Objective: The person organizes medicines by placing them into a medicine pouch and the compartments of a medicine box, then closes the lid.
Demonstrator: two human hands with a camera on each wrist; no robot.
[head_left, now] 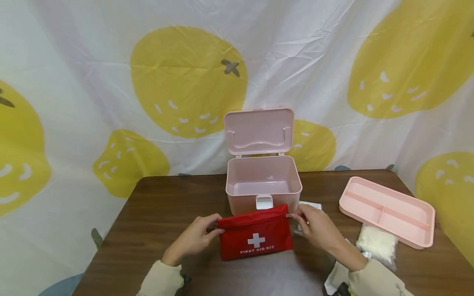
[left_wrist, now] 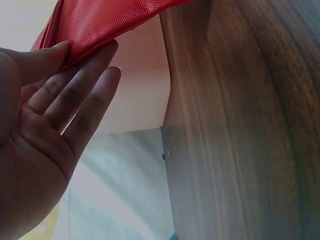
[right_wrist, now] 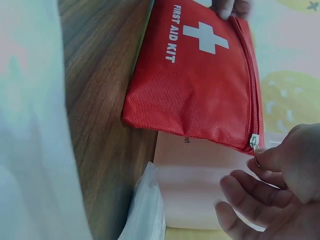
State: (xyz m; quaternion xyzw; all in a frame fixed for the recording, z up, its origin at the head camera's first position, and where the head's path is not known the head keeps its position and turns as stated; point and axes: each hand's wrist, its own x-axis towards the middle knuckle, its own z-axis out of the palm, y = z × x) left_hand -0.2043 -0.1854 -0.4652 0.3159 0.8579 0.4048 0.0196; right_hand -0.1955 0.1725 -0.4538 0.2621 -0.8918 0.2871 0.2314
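A red zippered first aid pouch [head_left: 256,230] with a white cross is held tilted up above the table, in front of an open pink box [head_left: 242,202]. My left hand [head_left: 196,236] pinches the pouch's left end between thumb and fingers. At the other end, my right hand [head_left: 314,226] pinches the small metal zipper pull [right_wrist: 254,142] with thumb and forefinger. The zipper [right_wrist: 250,80] looks closed along its length in the right wrist view. The box's lid [head_left: 259,129] stands raised at the back, and its visible inside holds nothing.
A pink divided tray [head_left: 400,207] lies at the right of the brown table [head_left: 155,218]. Beside it sits a clear bag of white material [head_left: 377,242]. A white packet [head_left: 312,204] is partly hidden behind my right hand, and more items lie under that forearm.
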